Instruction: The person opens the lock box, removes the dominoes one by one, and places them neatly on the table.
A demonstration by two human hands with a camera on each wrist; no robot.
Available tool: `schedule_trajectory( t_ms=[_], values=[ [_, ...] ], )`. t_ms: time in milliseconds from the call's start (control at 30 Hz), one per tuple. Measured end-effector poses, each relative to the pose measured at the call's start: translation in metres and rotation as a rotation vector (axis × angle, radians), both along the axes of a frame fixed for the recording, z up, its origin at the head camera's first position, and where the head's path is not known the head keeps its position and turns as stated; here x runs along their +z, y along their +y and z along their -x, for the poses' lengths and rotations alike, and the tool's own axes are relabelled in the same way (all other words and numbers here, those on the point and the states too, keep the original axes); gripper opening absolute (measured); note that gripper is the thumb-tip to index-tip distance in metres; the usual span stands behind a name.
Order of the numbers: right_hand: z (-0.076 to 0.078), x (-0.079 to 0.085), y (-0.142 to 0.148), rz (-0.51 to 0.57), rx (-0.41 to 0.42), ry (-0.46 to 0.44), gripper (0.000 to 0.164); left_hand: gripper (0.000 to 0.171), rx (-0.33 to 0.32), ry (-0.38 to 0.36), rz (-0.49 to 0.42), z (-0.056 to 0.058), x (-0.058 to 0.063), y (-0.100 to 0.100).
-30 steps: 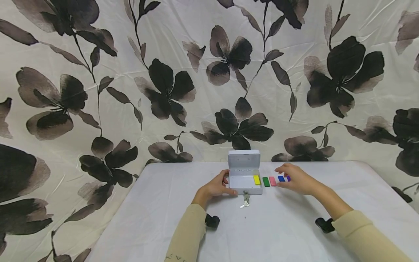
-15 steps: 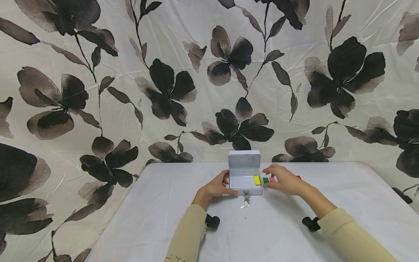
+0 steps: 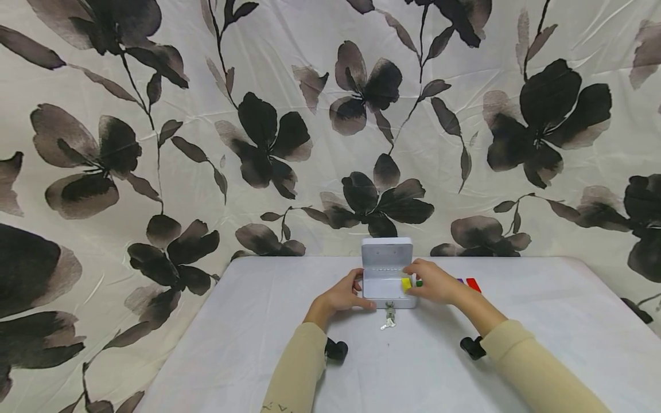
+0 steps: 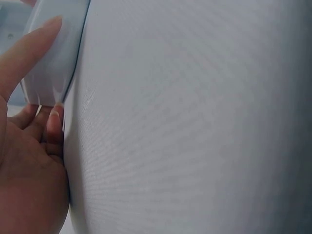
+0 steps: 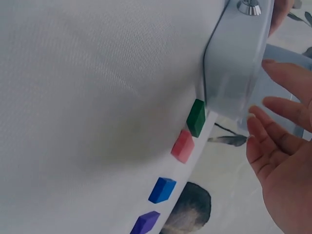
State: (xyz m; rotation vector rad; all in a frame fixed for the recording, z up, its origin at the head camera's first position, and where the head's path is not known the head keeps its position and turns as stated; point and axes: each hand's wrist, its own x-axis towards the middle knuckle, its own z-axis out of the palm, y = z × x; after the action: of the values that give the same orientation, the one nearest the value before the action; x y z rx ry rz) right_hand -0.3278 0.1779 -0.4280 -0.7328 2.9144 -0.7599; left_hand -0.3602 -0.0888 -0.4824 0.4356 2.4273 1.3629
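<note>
A small white cash box (image 3: 405, 303) stands on the table with its lid (image 3: 387, 252) raised and keys (image 3: 389, 320) hanging from the front lock. My left hand (image 3: 338, 293) grips its left front corner, thumb on the front wall and fingers against the side. A yellow block (image 3: 405, 284) lies inside at the right. Over the right wall reaches my right hand (image 3: 436, 281), thumb and fingertips spread apart around the yellow block, which the right wrist view hides. Beside the box are a green block (image 5: 196, 118) and a pink block (image 5: 183, 146).
Farther right in the same row lie a blue block (image 5: 162, 190), a purple block (image 5: 145, 223) and a red block (image 3: 473, 285). White cloth covers the table (image 3: 248, 332), and a floral curtain (image 3: 310, 143) hangs right behind its back edge.
My right hand has moved left from over the blue and purple blocks, past the pink and green ones, to the yellow block in the box. My left hand stays at the box.
</note>
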Motion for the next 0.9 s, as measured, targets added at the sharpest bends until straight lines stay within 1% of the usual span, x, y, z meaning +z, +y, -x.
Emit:
schedule_trajectory(
  t_ms=[167, 300, 533, 667, 767, 833, 900],
  values=[
    [0.004, -0.001, -0.007, -0.023, -0.012, -0.007, 0.045, 0.098, 0.005, -0.004, -0.007, 0.001, 0.001, 0.000],
    [0.008, -0.001, -0.013, -0.073, -0.019, -0.002, 0.043, 0.098, 0.010, -0.010, -0.014, 0.001, 0.001, 0.000],
    [0.013, -0.001, -0.020, -0.168, -0.003, 0.059, 0.035, 0.098, 0.000, -0.004, 0.002, 0.000, 0.001, 0.000],
    [0.017, -0.004, -0.023, -0.207, -0.027, 0.067, 0.028, 0.098, -0.008, 0.002, 0.001, -0.001, 0.001, 0.000],
    [0.020, -0.007, -0.025, -0.234, -0.055, 0.064, 0.025, 0.097, -0.007, 0.003, -0.006, 0.000, 0.001, 0.000],
    [0.021, -0.008, -0.027, -0.244, -0.057, 0.076, 0.024, 0.097, -0.007, 0.001, -0.013, 0.000, 0.001, 0.000],
    [0.021, -0.007, -0.028, -0.251, -0.041, 0.101, 0.021, 0.096, -0.009, 0.003, -0.017, 0.000, 0.001, 0.000]
  ],
)
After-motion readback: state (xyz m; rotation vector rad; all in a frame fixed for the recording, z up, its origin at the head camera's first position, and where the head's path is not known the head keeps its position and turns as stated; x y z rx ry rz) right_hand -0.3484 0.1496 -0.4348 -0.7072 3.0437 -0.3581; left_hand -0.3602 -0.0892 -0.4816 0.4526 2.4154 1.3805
